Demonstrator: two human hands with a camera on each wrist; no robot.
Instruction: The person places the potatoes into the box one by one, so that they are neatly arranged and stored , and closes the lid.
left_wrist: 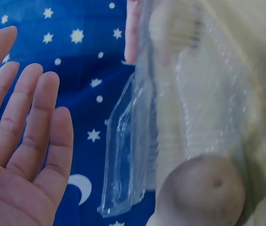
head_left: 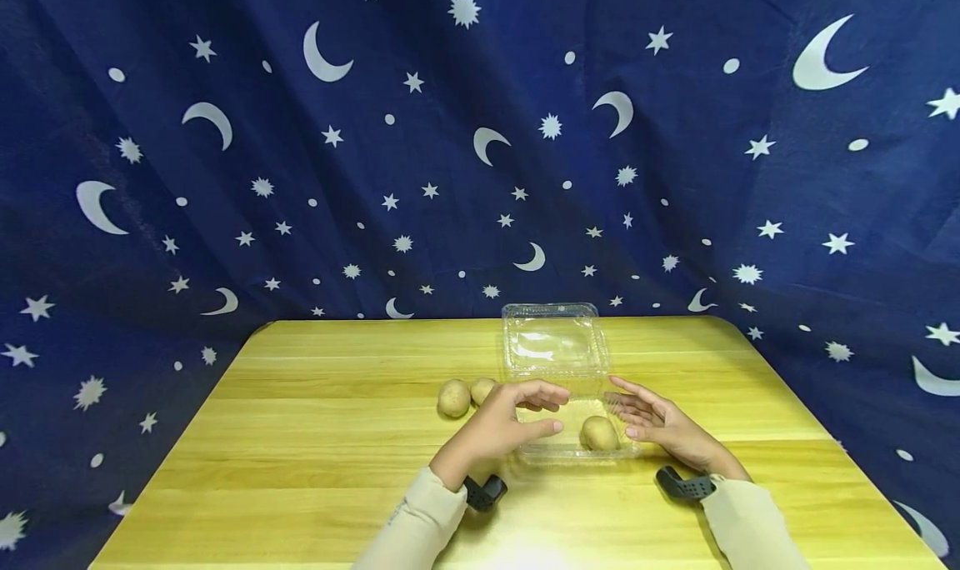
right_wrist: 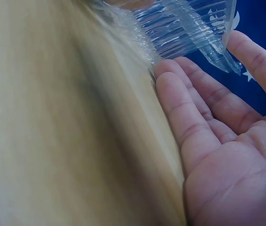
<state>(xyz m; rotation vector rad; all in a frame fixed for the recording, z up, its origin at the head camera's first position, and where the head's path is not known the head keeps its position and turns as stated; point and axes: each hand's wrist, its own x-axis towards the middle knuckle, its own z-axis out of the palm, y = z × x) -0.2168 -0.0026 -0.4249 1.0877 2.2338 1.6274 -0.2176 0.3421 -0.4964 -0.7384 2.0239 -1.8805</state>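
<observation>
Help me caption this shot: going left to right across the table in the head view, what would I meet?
Leftmost potato → second potato beside it → third potato inside the open clear plastic clamshell container → right hand.

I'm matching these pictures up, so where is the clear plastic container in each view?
Head: clear plastic container, lower half, right of centre.
Left wrist: middle through upper right.
Right wrist: along the top, mostly right of centre.
Shared landmark: blue star-and-moon cloth.
</observation>
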